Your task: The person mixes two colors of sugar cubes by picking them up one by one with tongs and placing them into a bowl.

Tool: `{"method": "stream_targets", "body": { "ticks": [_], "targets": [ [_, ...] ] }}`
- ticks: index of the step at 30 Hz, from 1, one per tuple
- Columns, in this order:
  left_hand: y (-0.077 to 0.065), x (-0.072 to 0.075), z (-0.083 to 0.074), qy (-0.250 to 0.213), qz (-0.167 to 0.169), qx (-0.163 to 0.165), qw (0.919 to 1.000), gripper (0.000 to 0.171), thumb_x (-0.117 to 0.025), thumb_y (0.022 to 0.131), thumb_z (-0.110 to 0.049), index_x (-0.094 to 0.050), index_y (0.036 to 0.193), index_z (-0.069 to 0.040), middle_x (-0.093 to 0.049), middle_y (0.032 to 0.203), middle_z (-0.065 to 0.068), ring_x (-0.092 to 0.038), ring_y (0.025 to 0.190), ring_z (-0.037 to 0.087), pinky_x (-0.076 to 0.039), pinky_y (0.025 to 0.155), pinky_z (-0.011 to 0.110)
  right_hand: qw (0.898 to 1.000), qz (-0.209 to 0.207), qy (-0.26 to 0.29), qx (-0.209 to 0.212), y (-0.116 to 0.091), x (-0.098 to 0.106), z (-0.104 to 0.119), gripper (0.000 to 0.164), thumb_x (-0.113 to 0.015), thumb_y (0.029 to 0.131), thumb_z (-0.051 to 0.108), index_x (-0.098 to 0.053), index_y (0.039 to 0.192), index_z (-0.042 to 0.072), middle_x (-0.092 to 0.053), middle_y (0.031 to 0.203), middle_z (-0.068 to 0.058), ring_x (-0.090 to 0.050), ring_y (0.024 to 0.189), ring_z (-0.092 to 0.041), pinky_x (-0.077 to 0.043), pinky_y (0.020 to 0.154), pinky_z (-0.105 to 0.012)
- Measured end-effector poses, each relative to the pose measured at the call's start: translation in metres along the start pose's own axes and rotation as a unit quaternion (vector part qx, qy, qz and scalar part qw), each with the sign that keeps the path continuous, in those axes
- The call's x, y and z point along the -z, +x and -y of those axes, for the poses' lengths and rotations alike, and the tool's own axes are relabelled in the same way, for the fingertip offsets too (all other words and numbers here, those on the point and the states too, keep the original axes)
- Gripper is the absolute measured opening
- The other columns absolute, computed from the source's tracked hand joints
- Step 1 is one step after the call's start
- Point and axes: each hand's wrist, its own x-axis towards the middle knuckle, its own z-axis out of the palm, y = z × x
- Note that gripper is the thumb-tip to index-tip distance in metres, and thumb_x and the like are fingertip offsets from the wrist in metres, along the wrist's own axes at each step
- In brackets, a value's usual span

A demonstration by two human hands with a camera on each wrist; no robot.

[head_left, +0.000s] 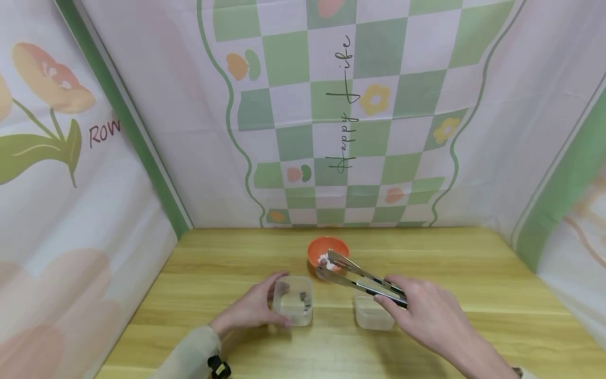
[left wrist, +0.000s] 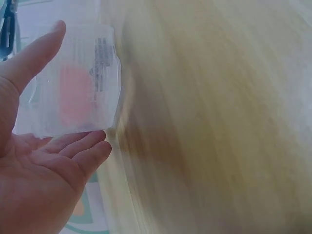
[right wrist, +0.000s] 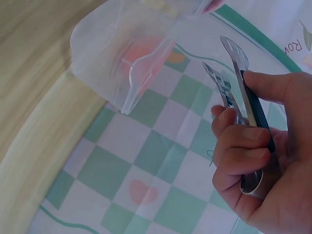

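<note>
My left hand [head_left: 255,306] holds a clear plastic container [head_left: 295,317] on the table, thumb at its near side and fingers at its far side. A few small dark pieces [head_left: 305,299] lie inside it. My right hand [head_left: 428,311] grips metal tongs [head_left: 362,284] with dark handles. The tongs' two tips stand apart over the orange bowl [head_left: 328,243], which holds small white pieces [head_left: 324,259]. Whether anything sits between the tips is hard to tell. In the right wrist view, fingers [right wrist: 239,151] wrap the tongs' handles.
A second clear container [head_left: 374,318] stands below the tongs, partly covered by them and my right hand. The wooden table [head_left: 227,252] meets a printed checkered cloth [head_left: 289,105] at its back edge, and cloth hangs on both sides.
</note>
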Motion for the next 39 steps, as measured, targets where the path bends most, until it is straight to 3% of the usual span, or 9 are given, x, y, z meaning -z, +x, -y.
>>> {"method": "stream_targets", "body": {
  "ticks": [5, 13, 21, 29, 34, 39],
  "targets": [
    [0.001, -0.001, 0.000, 0.001, 0.000, -0.001, 1.0000, 0.114, -0.095, 0.076, -0.015, -0.024, 0.165, -0.005, -0.051, 0.153, 0.023, -0.052, 0.138, 0.040, -0.044, 0.114, 0.056, 1.000, -0.010, -0.011, 0.023, -0.003, -0.001, 0.001, 0.017, -0.082, 0.091, 0.042, -0.074, 0.099, 0.030, -0.050, 0.068, 0.021, -0.039, 0.055, -0.002, -0.033, 0.045, -0.027],
    [0.002, -0.001, 0.003, 0.012, -0.002, -0.003, 0.9999, 0.108, -0.095, 0.077, -0.015, -0.029, 0.163, -0.004, -0.053, 0.152, 0.021, -0.052, 0.138, 0.039, -0.044, 0.114, 0.054, 0.999, 0.005, -0.022, 0.025, -0.005, 0.002, 0.005, 0.020, -0.080, 0.093, 0.044, -0.075, 0.098, 0.025, -0.049, 0.064, 0.020, -0.036, 0.052, -0.001, -0.035, 0.046, -0.027],
    [0.002, -0.001, 0.003, 0.024, -0.011, 0.001, 0.9997, 0.106, -0.095, 0.077, -0.015, -0.032, 0.161, -0.004, -0.053, 0.152, 0.021, -0.052, 0.138, 0.039, -0.043, 0.114, 0.055, 0.999, 0.032, -0.026, 0.023, -0.002, 0.007, 0.012, 0.028, -0.080, 0.092, 0.045, -0.078, 0.106, 0.021, -0.071, 0.081, 0.010, -0.046, 0.058, -0.003, -0.041, 0.048, -0.031],
    [0.003, 0.000, 0.004, 0.034, -0.014, -0.002, 0.9993, 0.105, -0.096, 0.076, -0.017, -0.035, 0.160, -0.005, -0.055, 0.150, 0.022, -0.055, 0.135, 0.039, -0.046, 0.112, 0.055, 0.996, 0.032, -0.044, 0.066, 0.007, 0.013, 0.023, 0.022, -0.078, 0.094, 0.046, -0.076, 0.098, 0.025, -0.059, 0.071, 0.019, -0.039, 0.053, 0.000, -0.036, 0.044, -0.026],
    [0.003, -0.001, 0.003, 0.029, -0.013, -0.004, 0.9995, 0.105, -0.096, 0.076, -0.016, -0.034, 0.160, -0.004, -0.055, 0.149, 0.023, -0.056, 0.134, 0.040, -0.048, 0.110, 0.054, 0.993, 0.037, -0.065, 0.094, 0.016, 0.018, 0.035, 0.023, -0.079, 0.093, 0.046, -0.076, 0.097, 0.024, -0.062, 0.072, 0.017, -0.053, 0.057, -0.003, -0.041, 0.044, -0.030],
    [0.001, -0.001, 0.003, 0.020, -0.010, -0.001, 0.9998, 0.105, -0.096, 0.076, -0.015, -0.034, 0.160, -0.004, -0.056, 0.149, 0.022, -0.056, 0.134, 0.040, -0.049, 0.109, 0.054, 0.988, 0.044, -0.082, 0.119, 0.024, 0.020, 0.048, 0.022, -0.079, 0.093, 0.045, -0.072, 0.090, 0.025, -0.060, 0.071, 0.017, -0.052, 0.056, -0.003, -0.039, 0.043, -0.028]
  ]
}}
